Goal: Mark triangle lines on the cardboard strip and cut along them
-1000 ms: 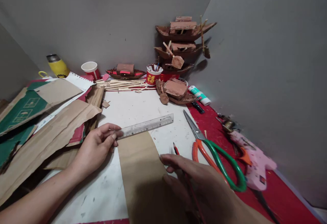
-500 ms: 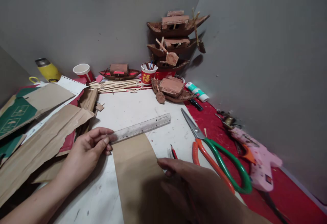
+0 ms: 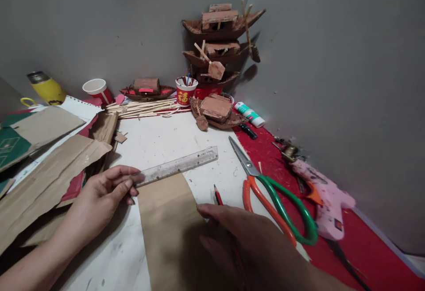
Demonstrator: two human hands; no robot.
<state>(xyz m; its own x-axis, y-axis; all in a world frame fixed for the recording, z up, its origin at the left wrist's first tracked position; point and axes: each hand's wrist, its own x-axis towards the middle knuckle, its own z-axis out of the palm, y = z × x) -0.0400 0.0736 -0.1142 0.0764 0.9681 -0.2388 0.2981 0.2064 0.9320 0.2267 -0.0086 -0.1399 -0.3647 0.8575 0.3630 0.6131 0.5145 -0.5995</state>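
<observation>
"What is your left hand (image 3: pixel 99 195) doing?"

"I have its thumb and fingers pinched together on the near-left end of a straight, clear plastic ruler (image 3: pixel 179 167)."

"And where does that lie?"

"On the smudged white sheet (image 3: pixel 149 138), slanting up to the right, right along the far edge of a flat strip of plain brown cardboard (image 3: pixel 166 220). The strip runs back toward me, between my two hands."

"Your right hand (image 3: pixel 259 242)?"

"Its fingers are closed around a slim red-and-black pencil (image 3: pixel 218 195), dark point facing away from me. My index fingertip is at the strip's right edge; whether it presses there, I cannot tell."

"What is close by?"

"Just beyond that hand, a pair of steel-bladed scissors (image 3: pixel 249 166) with one orange and one green handle, blades together. Farther right, a pink glue gun (image 3: pixel 328 202) with an orange trigger, on the red tabletop (image 3: pixel 375 246). At the back, brown model boats (image 3: pixel 219 25) stand stacked near the corner, and a red-and-white paper cup (image 3: pixel 186 94) sits beside them."
</observation>
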